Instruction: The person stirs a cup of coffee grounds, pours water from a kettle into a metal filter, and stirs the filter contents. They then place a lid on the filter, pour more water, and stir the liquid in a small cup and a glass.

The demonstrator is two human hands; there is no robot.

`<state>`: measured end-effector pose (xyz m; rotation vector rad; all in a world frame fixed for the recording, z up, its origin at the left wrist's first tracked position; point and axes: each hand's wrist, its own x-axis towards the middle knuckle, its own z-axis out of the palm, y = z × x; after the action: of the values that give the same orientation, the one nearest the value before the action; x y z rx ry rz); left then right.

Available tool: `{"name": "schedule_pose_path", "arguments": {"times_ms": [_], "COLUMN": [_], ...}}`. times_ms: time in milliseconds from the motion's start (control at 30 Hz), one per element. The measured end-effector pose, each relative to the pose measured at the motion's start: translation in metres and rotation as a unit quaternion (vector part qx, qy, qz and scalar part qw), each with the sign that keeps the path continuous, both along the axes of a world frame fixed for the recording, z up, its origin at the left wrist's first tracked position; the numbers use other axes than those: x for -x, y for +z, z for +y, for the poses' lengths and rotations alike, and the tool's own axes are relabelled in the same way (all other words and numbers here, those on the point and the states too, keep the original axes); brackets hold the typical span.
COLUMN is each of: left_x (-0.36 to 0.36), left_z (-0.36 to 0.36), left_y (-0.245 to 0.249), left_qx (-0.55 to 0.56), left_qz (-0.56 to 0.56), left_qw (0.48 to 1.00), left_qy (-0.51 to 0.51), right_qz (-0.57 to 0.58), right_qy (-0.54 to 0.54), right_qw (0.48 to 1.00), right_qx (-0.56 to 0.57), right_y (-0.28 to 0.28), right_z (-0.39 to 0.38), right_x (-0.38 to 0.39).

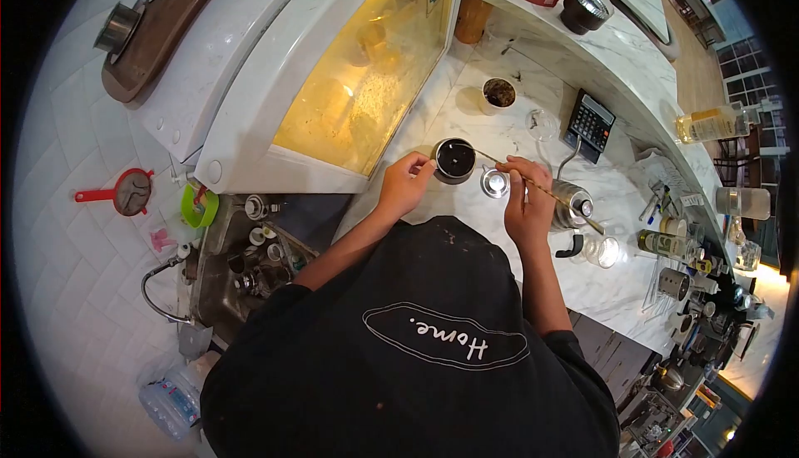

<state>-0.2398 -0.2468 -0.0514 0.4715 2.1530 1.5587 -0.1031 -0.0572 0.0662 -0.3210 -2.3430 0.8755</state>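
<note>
Two hands: I see both over the marble table point(445, 116).
Left hand point(404, 185): fingers bunched against the near-left side of the dark-filled cup point(455, 161); I cannot tell whether they pinch it.
Right hand point(529, 208): fingers closed around a long thin stirrer point(488, 158), which slants across the palm side, one end at the cup's right rim.
Cup: upright on the table, between the hands.
Beside the cup: small metal piece point(494, 182), just right.
Right side: metal kettle point(571, 205), behind the stirrer; calculator point(591, 125) beyond.
</note>
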Motion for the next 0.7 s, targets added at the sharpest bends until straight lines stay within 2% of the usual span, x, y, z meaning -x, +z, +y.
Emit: {"name": "schedule_pose_path", "arguments": {"times_ms": [100, 133, 233, 400, 467, 600, 700], "left_x": [-0.003, -0.003, -0.011, -0.016, -0.012, 0.009, 0.038], "left_z": [0.001, -0.002, -0.011, -0.016, -0.008, 0.022, 0.061], "left_y": [0.006, 0.009, 0.020, 0.043, 0.053, 0.073, 0.076], "left_qx": [-0.024, -0.021, -0.009, -0.022, -0.033, -0.034, -0.008], "left_qz": [-0.015, -0.006, 0.016, 0.053, 0.073, 0.105, 0.143], "left_qw": [0.999, 0.999, 0.998, 0.995, 0.994, 0.992, 0.990], "left_qy": [0.043, 0.050, 0.065, 0.078, 0.074, 0.056, 0.011], "right_qz": [0.002, 0.035, 0.036, 0.088, 0.103, 0.188, 0.216], "right_qy": [-0.033, -0.046, -0.066, -0.096, -0.121, -0.118, -0.140], "right_qw": [0.994, 0.990, 0.961, 0.923, 0.892, 0.859, 0.856], "right_qx": [0.104, 0.126, 0.266, 0.362, 0.423, 0.460, 0.449], "right_y": [-0.010, -0.013, -0.010, -0.023, -0.019, -0.003, 0.006], "right_z": [0.002, 0.001, 0.002, 0.022, 0.032, 0.063, 0.084], "right_x": [-0.006, -0.006, -0.010, -0.020, -0.027, -0.035, -0.039]}}
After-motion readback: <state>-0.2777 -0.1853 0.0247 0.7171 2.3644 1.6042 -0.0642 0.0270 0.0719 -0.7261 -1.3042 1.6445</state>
